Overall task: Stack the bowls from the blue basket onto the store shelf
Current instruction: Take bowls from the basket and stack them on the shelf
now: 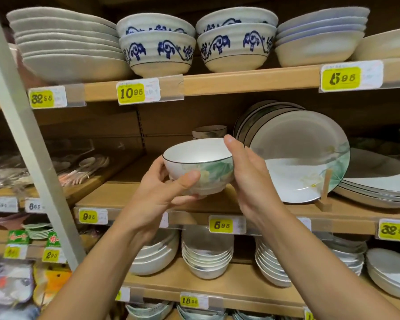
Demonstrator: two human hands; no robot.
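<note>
- White bowl (201, 162) with a dark rim line and a pale green leaf motif is held upright just above the front of the middle shelf (106, 192), not resting on it.
- Left hand (157, 195) grips the bowl from below and from the left, thumb curled across its front wall and fingers under the foot.
- Right hand (252, 176) lies flat against the bowl's right side, one straight digit reaching up past the rim; its other fingers are hidden behind the bowl.
- At the back of the middle shelf, behind the held bowl, sits a short stack of small bowls (209, 131).
- On the same shelf, to the right, large plates (298, 153) lean upright against a wooden stand (327, 185).
- Along the middle shelf's front edge, a yellow price tag (221, 225) reads 5.95.
- Above the middle shelf stand blue-patterned bowls (157, 49) in stacked pairs.
- Below the middle shelf are nested white bowls (206, 257).
</note>
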